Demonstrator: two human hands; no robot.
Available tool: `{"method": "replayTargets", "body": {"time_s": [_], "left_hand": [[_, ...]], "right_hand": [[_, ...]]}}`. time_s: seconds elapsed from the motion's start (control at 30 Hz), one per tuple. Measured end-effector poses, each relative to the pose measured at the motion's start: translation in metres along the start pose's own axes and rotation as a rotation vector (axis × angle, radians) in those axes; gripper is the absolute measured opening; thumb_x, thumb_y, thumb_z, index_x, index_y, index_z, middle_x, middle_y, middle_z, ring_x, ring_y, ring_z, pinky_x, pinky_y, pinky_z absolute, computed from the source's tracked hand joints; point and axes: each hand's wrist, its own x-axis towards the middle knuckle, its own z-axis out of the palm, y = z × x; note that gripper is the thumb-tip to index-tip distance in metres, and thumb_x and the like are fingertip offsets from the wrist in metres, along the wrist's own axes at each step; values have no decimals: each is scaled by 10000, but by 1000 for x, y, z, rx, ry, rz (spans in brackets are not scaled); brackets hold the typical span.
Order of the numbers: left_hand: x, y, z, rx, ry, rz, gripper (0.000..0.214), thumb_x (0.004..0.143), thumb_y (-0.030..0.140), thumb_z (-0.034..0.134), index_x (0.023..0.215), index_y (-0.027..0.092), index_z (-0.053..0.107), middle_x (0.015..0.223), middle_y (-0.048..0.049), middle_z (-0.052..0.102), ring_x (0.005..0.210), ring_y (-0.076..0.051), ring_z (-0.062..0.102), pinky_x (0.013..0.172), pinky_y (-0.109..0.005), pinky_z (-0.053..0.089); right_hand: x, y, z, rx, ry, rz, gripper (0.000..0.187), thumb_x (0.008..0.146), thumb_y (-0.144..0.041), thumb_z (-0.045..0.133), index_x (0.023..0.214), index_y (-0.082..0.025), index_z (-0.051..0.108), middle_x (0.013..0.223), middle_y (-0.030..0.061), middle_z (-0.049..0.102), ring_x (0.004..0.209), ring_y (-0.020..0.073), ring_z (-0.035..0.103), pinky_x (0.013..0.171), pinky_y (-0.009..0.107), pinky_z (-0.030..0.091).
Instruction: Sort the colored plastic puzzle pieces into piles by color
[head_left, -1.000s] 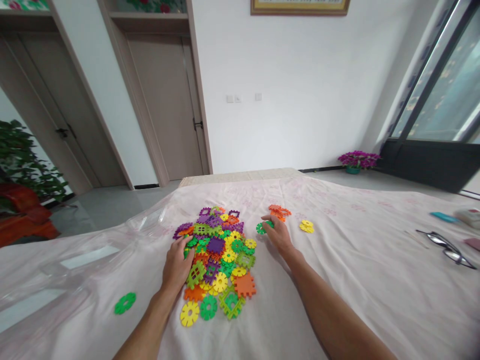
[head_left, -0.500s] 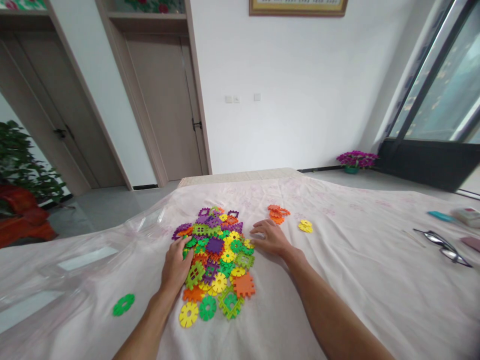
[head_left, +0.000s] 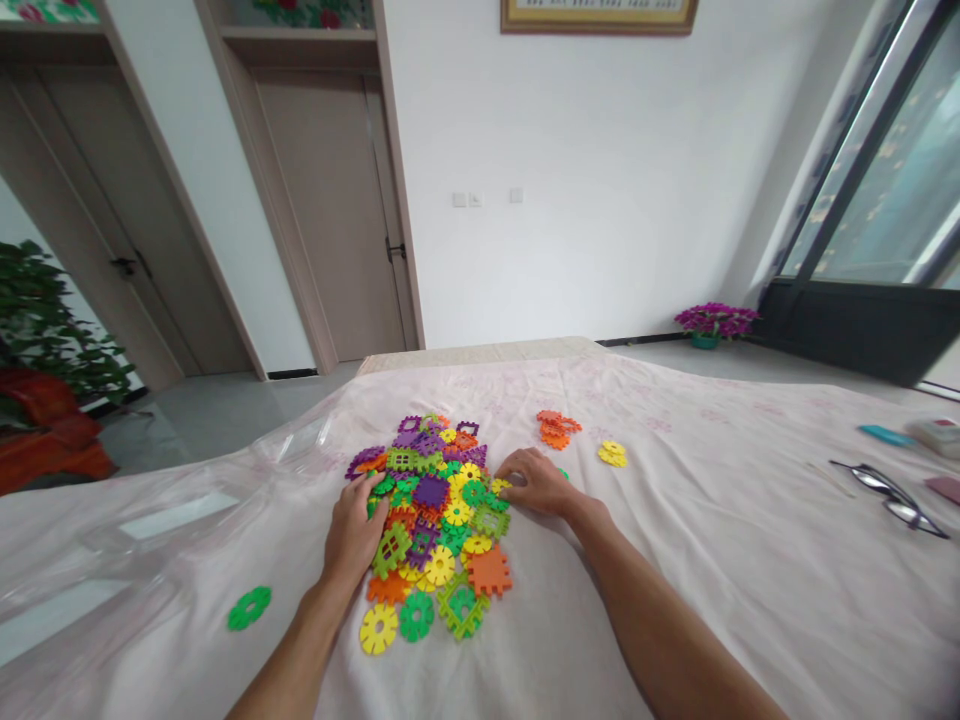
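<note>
A heap of plastic building pieces lies on the cloth, with notched flower discs and toothed squares in purple, green, yellow and orange. My left hand rests against the heap's left side, thumb and fingers apart around green discs. On the right side, my right hand has its fingers curled down, the tips closed on a yellow flower disc at the heap's edge. A sliver of a green piece shows just behind that hand. A lone green flower disc lies left of my left forearm.
Beyond my right hand lie an orange pile and a small yellow stack. Clear plastic packaging covers the left of the pale tablecloth. Eyeglasses and a blue item lie far right.
The fingers of my right hand have curled in from a stretched pose onto the heap's right edge. A green piece now shows behind it. My left hand has stayed in place.
</note>
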Motion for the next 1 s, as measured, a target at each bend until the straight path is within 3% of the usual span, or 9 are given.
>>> {"method": "replayTargets", "body": {"time_s": [0.13,0.23,0.33,0.47,0.6,0.73,0.87,1.0], "left_hand": [[0,-1,0,5,-7,-1,433,892,348,482,1276,200,616,1338,-111,561,1308,-266,498,1152,-459,368],[-1,0,0,10,-5,-2,431,891,340,484,1279,204,614,1341,-109,563,1306,-264,500,1150,-459,370],[-1,1,0,15,-1,2,431,889,337,484,1277,204,619,1340,-111,564,1307,-267,502,1151,-458,368],[-1,2,-1,20,-5,-4,446,890,338,477,1291,196,612,1349,-120,554,1305,-272,503,1149,-462,370],[-1,2,-1,15,-6,-7,449,889,339,474,1290,189,610,1347,-122,554,1306,-272,501,1150,-461,369],[-1,2,-1,6,2,-5,436,887,349,485,1275,200,619,1333,-112,566,1302,-262,506,1153,-450,368],[-2,2,-1,-11,15,-6,420,886,352,495,1263,218,625,1328,-95,570,1305,-250,506,1162,-429,358],[-1,3,-1,-3,-3,-11,427,889,336,488,1276,209,617,1342,-104,561,1311,-258,500,1164,-445,351]], "right_hand": [[2,0,1,29,20,22,201,706,-321,748,887,-233,747,937,20,729,959,217,612,882,310,430],[5,4,0,151,51,88,115,769,-274,654,821,-211,735,840,20,742,825,189,641,795,287,458],[7,14,-3,201,147,121,174,825,-273,575,819,-197,732,812,27,748,757,178,654,732,277,464],[2,30,-10,81,281,190,178,834,-277,563,792,-206,721,783,30,737,758,184,654,721,275,463],[-2,28,-17,-130,364,167,122,807,-258,619,778,-225,733,870,53,733,897,219,637,853,326,455],[-1,10,-13,-83,238,-4,113,807,-348,710,843,-256,765,976,44,729,981,222,620,939,355,441],[-1,-3,0,-42,75,-97,272,730,-419,810,978,-313,779,1189,34,694,1198,269,549,1044,408,387],[1,-5,6,-8,-6,-109,248,705,-387,829,932,-306,774,1134,19,713,1206,270,551,1055,399,369]]}}
